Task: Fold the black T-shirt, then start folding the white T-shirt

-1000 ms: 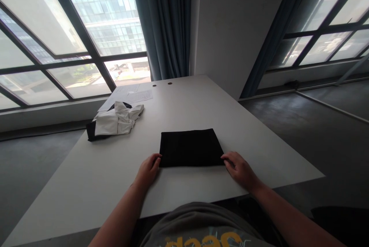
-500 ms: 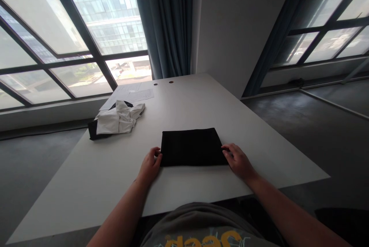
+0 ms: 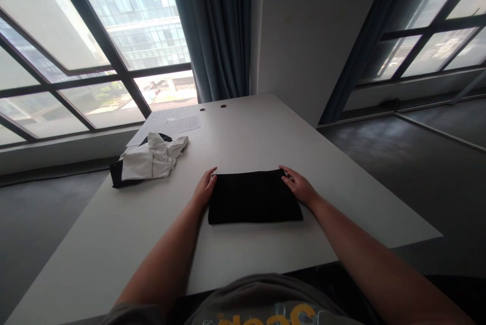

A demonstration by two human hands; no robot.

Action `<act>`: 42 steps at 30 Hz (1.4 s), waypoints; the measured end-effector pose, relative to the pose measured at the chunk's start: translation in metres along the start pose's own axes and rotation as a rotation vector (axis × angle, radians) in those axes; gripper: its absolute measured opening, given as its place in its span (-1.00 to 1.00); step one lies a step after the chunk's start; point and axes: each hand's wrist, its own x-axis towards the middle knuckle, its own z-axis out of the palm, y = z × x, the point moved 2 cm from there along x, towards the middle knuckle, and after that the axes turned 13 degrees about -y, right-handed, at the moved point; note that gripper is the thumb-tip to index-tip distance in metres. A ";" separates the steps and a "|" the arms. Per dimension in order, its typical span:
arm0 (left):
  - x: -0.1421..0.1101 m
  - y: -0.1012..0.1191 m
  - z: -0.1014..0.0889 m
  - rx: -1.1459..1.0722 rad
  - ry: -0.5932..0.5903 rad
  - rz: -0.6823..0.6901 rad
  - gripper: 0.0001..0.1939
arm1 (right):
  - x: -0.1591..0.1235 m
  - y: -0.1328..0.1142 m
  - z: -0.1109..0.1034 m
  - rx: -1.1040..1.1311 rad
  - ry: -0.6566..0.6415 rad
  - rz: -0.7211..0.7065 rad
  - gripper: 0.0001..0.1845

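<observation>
A folded black cloth (image 3: pixel 254 197), most likely a garment, lies flat on the white table (image 3: pixel 243 249) in front of me. At its far left corner is my left hand (image 3: pixel 205 188), thumb on the near side and fingers reaching around the corner. My right hand (image 3: pixel 299 186) has the far right corner between its thumb and fingers. Both hands are closed loosely about the cloth's edges. The fingertips under the cloth are hidden.
A crumpled white garment (image 3: pixel 142 161) lies on a black one (image 3: pixel 117 175) at the table's left edge. Behind them are paper sheets (image 3: pixel 182 123). A blue curtain (image 3: pixel 220 36) and windows stand beyond the table, beside a grey pillar (image 3: pixel 296 31).
Both hands have slid away from me along the cloth's sides, from near the middle and near corners to the far corners. The cloth stays flat on the table.
</observation>
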 end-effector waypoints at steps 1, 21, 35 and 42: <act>0.005 -0.001 -0.001 -0.013 -0.036 -0.006 -0.50 | 0.005 0.002 0.000 0.003 -0.012 0.009 -0.42; 0.007 0.000 -0.003 -0.052 -0.032 -0.152 -0.73 | 0.013 0.006 -0.005 0.019 0.042 0.169 -0.62; 0.001 0.003 -0.014 -0.010 -0.117 -0.099 -0.68 | 0.015 0.003 -0.004 -0.012 0.007 0.118 -0.51; -0.005 0.008 -0.020 0.002 -0.185 -0.067 -0.63 | 0.010 0.006 -0.006 0.202 -0.155 0.120 -0.38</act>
